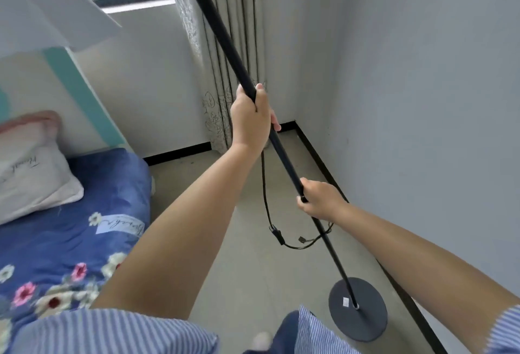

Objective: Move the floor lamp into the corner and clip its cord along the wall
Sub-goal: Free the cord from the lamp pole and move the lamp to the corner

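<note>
The floor lamp's thin black pole (222, 32) slants from the top middle down to its round dark base (365, 322), which lies near my feet by the right wall. My left hand (250, 120) is wrapped around the pole at mid height. Lower down, my right hand (320, 199) grips the same pole. A white lampshade (47, 7) fills the top left. The black cord (264, 184) hangs from under my left hand and loops over the floor, with an inline switch (277, 234) and a loose end (302, 239).
The room corner (294, 121) lies ahead, with black skirting along both walls. A patterned curtain (233, 16) hangs left of the corner, under a window. A bed with a blue floral cover (84, 213) and a pillow (31, 170) stands at the left. The floor is pale tile.
</note>
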Motion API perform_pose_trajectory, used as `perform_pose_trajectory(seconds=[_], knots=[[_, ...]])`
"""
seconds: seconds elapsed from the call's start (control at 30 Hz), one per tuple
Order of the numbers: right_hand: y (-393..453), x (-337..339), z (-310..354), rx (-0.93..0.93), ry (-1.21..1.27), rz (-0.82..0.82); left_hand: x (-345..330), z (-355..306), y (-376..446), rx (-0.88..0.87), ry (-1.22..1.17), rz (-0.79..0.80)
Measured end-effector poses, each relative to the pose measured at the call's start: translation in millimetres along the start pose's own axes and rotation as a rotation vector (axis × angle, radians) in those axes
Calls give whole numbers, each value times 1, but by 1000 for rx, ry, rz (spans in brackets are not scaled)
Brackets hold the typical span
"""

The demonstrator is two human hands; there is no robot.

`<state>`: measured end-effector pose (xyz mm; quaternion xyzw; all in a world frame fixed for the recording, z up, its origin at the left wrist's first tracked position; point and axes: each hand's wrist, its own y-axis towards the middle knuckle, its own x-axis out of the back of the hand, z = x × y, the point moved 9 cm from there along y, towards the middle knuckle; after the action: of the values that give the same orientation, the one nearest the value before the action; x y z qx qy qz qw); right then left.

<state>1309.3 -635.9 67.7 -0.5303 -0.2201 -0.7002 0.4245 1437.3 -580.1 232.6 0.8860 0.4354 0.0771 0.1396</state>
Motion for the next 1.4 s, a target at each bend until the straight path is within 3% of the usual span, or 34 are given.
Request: perform_pose_trajectory(seconds=[0.5,0.93,1.27,1.4], knots=[[331,56,-51,-76,54,-12,-67,102,331,-73,97,145],[577,99,-112,-212,135,3,-139,187,567,-92,172,313],[726,142,-163,-311,201,-18,-199,240,701,-46,268,409],[772,161,-186,-303,242,-28,-221,260,735,-5,273,378]])
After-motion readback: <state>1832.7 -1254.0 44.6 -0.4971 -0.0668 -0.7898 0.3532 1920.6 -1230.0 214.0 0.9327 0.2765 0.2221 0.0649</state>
